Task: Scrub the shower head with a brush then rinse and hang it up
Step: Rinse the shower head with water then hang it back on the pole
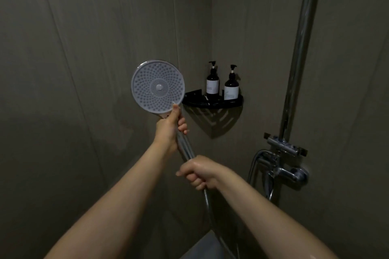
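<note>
Shower head (pixel 157 87) is held up in front of the grey wall (pixel 84 48), its round nozzle face turned toward the camera, just left of the black corner shelf (pixel 212 102). The left hand (pixel 169 127) grips the top of the handle right under the face, thumb reaching up to the rim, while the right hand (pixel 200 171) is clenched around the bottom of the handle where the metal hose (pixel 208 206) comes out and runs down. Two dark pump bottles (pixel 212 82) stand on the shelf, and to the right a chrome pipe (pixel 299 48) rises from the tap (pixel 288 171).
</note>
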